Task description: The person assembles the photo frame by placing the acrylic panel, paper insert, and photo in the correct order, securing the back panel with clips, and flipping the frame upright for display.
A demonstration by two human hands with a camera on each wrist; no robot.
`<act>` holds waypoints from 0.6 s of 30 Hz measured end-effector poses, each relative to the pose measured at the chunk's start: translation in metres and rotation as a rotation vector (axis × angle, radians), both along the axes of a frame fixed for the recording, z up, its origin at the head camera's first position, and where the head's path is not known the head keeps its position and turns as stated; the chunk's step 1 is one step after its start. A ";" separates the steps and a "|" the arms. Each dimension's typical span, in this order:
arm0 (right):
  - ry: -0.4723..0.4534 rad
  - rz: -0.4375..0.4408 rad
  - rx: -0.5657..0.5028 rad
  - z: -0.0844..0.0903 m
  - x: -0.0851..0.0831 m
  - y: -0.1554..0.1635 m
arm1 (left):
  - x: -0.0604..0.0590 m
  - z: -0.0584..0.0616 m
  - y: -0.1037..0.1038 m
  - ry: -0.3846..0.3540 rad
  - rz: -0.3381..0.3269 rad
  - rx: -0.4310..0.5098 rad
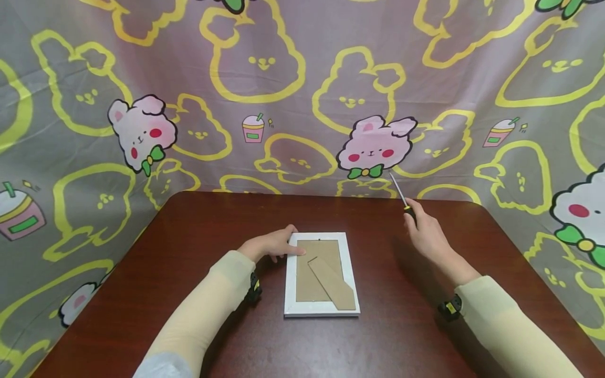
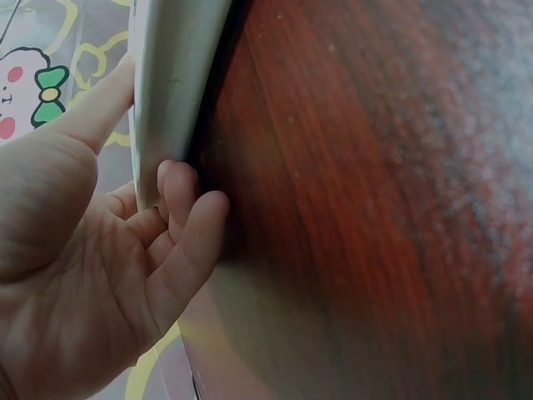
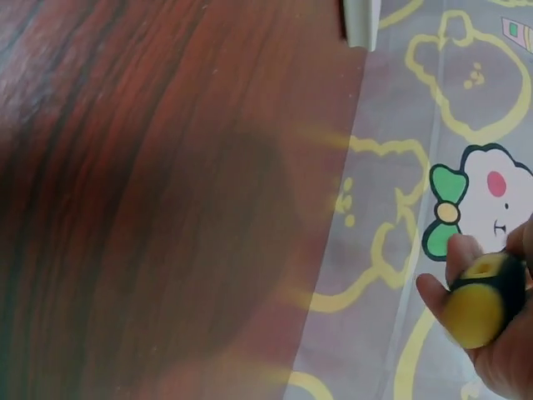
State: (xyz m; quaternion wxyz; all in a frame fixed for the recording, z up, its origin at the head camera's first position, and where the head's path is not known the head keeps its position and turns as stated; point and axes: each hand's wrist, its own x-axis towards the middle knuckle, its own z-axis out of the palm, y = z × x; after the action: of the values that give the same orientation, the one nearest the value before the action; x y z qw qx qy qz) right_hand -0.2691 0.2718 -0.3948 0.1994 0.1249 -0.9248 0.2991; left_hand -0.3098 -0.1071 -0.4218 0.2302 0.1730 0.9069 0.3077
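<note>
A white photo frame (image 1: 348, 262) lies face down on the table, its brown backing board (image 1: 328, 252) and slanting stand leg (image 1: 333, 283) facing up. At its upper left edge my left hand (image 1: 270, 245) grips the border, thumb over the top and fingers along the side. The left wrist view shows those fingers (image 2: 185, 254) curled against the frame's white edge (image 2: 179, 75). Off to the right, my right hand (image 1: 429, 236) holds a screwdriver (image 1: 399, 190) above the table, metal shaft pointing up and away. Its yellow and black handle end (image 3: 476, 312) shows in the right wrist view.
Beneath everything is a dark red-brown wooden table (image 1: 227, 210) with rounded far corners. A patterned cloth (image 1: 293, 115) with cartoon rabbits hangs behind and on both sides of it. Wrist cameras (image 1: 450, 307) are strapped over both sleeves.
</note>
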 end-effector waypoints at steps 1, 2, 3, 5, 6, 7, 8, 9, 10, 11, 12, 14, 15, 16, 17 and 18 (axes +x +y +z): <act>0.005 0.016 -0.017 -0.001 -0.001 -0.001 | 0.000 0.000 0.000 0.000 0.001 0.000; 0.002 0.029 -0.031 -0.001 -0.001 -0.001 | 0.000 0.000 0.000 0.001 0.001 -0.001; -0.008 0.039 -0.040 -0.001 -0.001 -0.002 | 0.000 0.000 0.000 0.001 0.002 -0.002; -0.031 0.041 -0.038 -0.001 0.000 -0.003 | 0.001 0.000 0.000 0.001 0.005 -0.004; -0.049 0.040 -0.027 -0.001 0.001 -0.003 | 0.001 0.000 0.001 0.000 0.006 -0.006; -0.065 0.041 -0.006 -0.002 0.002 -0.004 | 0.001 0.000 0.001 0.000 0.007 -0.008; -0.074 0.038 0.027 -0.002 0.003 -0.004 | 0.001 0.000 0.001 0.001 0.008 -0.008; -0.087 0.039 0.062 -0.002 0.005 -0.005 | 0.001 0.000 0.001 0.002 0.009 -0.009; -0.098 0.044 0.104 -0.002 0.007 -0.006 | 0.001 0.000 0.001 0.003 0.009 -0.009; -0.105 0.053 0.143 -0.003 0.009 -0.007 | 0.001 0.000 0.001 0.003 0.009 -0.009; -0.108 0.069 0.185 -0.004 0.011 -0.008 | 0.001 0.000 0.001 0.004 0.009 -0.009; -0.099 0.109 0.266 -0.006 0.017 -0.010 | 0.000 0.000 0.001 0.005 0.008 -0.010; -0.094 0.134 0.302 -0.007 0.020 -0.012 | 0.000 0.000 0.001 0.004 0.007 -0.010; -0.086 0.161 0.333 -0.009 0.023 -0.013 | 0.000 0.000 0.001 0.003 0.005 -0.010; -0.079 0.186 0.358 -0.011 0.026 -0.014 | 0.000 0.000 0.001 0.003 0.002 -0.010; -0.070 0.210 0.386 -0.013 0.030 -0.016 | 0.000 0.000 0.001 0.003 0.000 -0.008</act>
State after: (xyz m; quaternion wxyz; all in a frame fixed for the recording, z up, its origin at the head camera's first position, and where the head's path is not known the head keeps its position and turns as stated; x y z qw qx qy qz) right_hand -0.2391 0.2563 -0.4074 0.1075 0.2460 -0.9531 0.1397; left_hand -0.3097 -0.1063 -0.4214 0.2294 0.1725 0.9085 0.3037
